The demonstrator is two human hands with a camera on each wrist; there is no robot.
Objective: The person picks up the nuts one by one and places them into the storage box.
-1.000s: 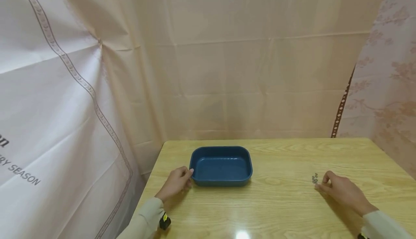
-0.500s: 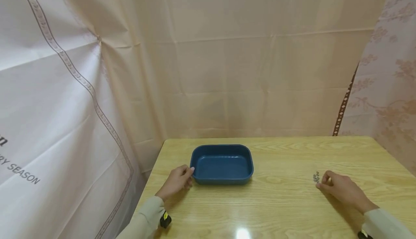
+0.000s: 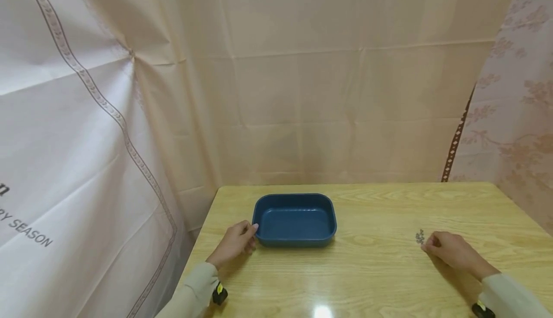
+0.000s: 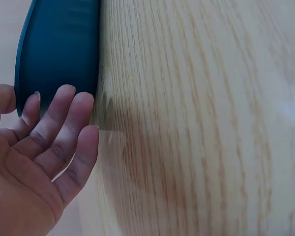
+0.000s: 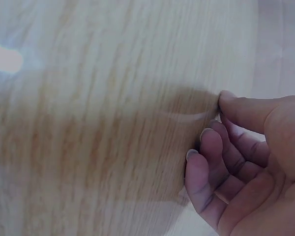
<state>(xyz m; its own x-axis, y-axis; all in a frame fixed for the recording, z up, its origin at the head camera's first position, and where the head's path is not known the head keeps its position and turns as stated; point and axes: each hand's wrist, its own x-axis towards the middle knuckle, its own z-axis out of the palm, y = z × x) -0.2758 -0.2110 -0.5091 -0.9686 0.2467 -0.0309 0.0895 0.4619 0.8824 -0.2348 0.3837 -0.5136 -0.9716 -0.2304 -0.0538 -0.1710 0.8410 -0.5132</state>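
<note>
A deep blue rectangular tray [image 3: 294,243] stands left of the table's middle with bare insides. My left hand [image 3: 234,243] grips its left end, thumb over the rim and fingers against the outer wall, as the left wrist view shows. At the right lies a small cluster of tiny grey ring-like pieces [image 3: 419,236], too small to name surely. Beside them my right hand [image 3: 453,251] touches the tabletop, its fingers curled and its thumb and forefinger close together. In the right wrist view, the right hand [image 5: 250,162] hides whether a piece is between the tips.
The wood-grain table [image 3: 367,270] reaches back to a beige cloth curtain [image 3: 324,92]. White printed cloth [image 3: 78,164] hangs at the left, flowered cloth [image 3: 514,116] at the right. Bare tabletop lies between the tray and the grey pieces.
My right hand has dipped slightly, and the gap between its thumb and forefinger has narrowed beside the grey pieces. The left hand and the tray stay in place.
</note>
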